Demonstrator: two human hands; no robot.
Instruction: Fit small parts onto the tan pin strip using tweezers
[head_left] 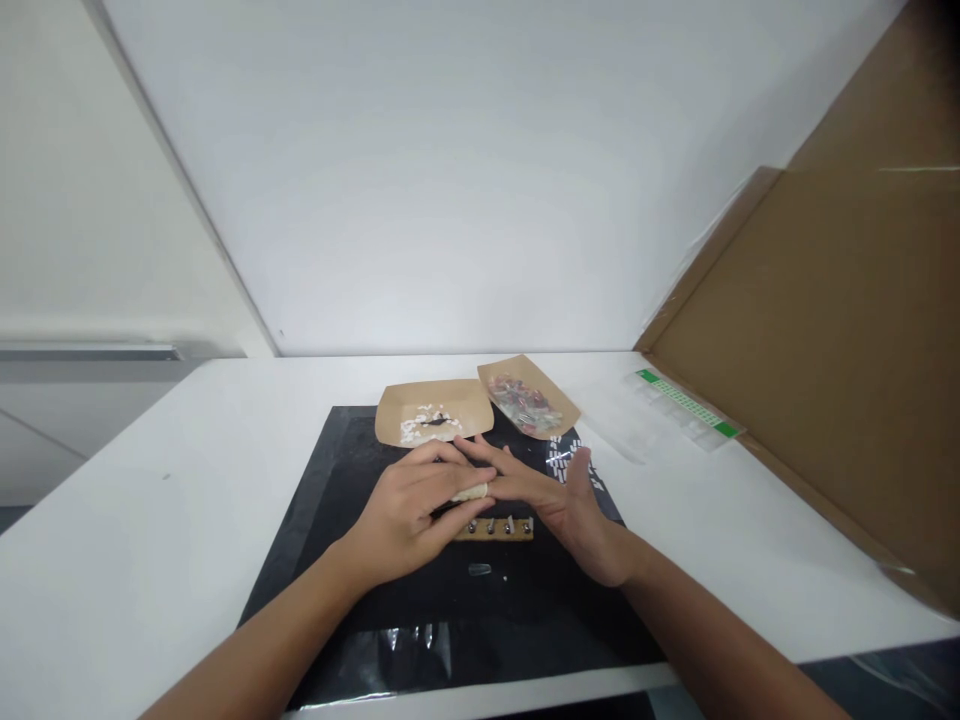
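Observation:
My left hand has its fingers closed over a cream-coloured finger cot, which sits on a fingertip of my right hand. The right hand is stretched out with its thumb raised and fingers spread, holding nothing visible. Just below the hands is a brown strip with several small metal posts, some bearing pale upright pieces; its left end is hidden by my left hand. Nearer to me, a clear false nail tip lies on the black mat, beside a tiny white bit.
Behind the hands stand a paper tray with small white pieces and another paper tray of wrapped red and clear items. White stickers lie at the mat's right. A clear case with a green label rests near a cardboard sheet.

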